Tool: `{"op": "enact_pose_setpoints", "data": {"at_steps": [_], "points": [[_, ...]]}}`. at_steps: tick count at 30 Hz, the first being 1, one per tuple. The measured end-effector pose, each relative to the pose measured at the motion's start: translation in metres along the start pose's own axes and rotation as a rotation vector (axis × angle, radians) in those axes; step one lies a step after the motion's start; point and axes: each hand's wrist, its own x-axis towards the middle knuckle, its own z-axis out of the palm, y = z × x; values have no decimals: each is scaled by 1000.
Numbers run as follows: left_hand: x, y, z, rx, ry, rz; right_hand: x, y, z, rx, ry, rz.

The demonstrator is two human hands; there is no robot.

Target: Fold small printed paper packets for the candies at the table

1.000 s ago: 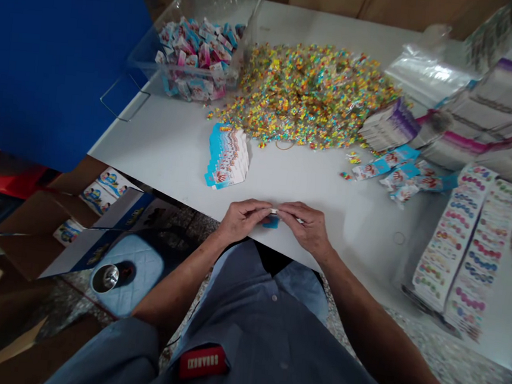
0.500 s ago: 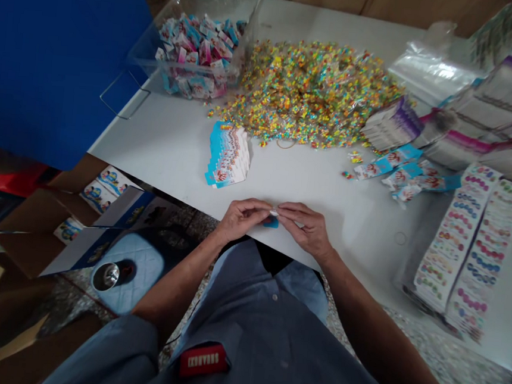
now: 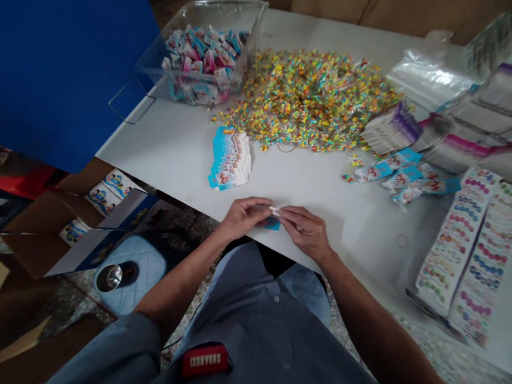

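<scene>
My left hand and my right hand meet at the near edge of the white table. Both pinch a small blue and white packet between their fingertips. A fanned stack of flat blue cards lies just beyond my left hand. Further back spreads a big heap of tiny multicoloured candy bags. A clear plastic tub at the back left holds several finished blue and pink packets.
Loose blue packets lie right of the heap. Sticker sheets with coloured dots and purple and pink card stacks fill the right side. A blue panel stands at left. Cardboard boxes and a blue stool are below.
The view has shifted slightly down and right. My hands stay together on the small packet, with the fingers working it a little.
</scene>
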Motion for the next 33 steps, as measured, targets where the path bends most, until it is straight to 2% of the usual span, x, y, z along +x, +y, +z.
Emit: {"op": "enact_pose_setpoints", "data": {"at_steps": [1,4,5,6,7,9,13,16,19,21,23,25,28,31,33], "points": [[0,2,-7,132,114,74,2,-1,-4,91,95,103],[4,10,-39,615,491,262,10,4,-23,467,489,353],[7,13,-52,773,544,281,12,6,-29,580,590,402],[10,14,-63,913,547,271,14,9,-34,664,642,451],[13,15,-73,1027,519,241,15,11,-36,716,650,504],[20,15,-85,1162,450,177,13,13,-31,749,582,600],[28,12,-91,1201,411,174,7,9,-8,622,418,624],[29,11,-91,1160,429,202,4,5,2,478,340,599],[27,11,-88,1032,499,251,6,1,8,389,260,611],[24,11,-81,808,548,280,9,-4,16,390,204,633],[21,11,-67,489,553,284,13,-10,27,443,141,647],[17,11,-49,204,493,257,18,-15,39,512,78,639],[12,12,-26,-32,325,198,25,-20,46,542,36,583],[10,12,-18,-159,138,165,25,-19,38,513,32,515],[10,13,-18,-228,-23,138,22,-17,29,512,-34,499]]}}
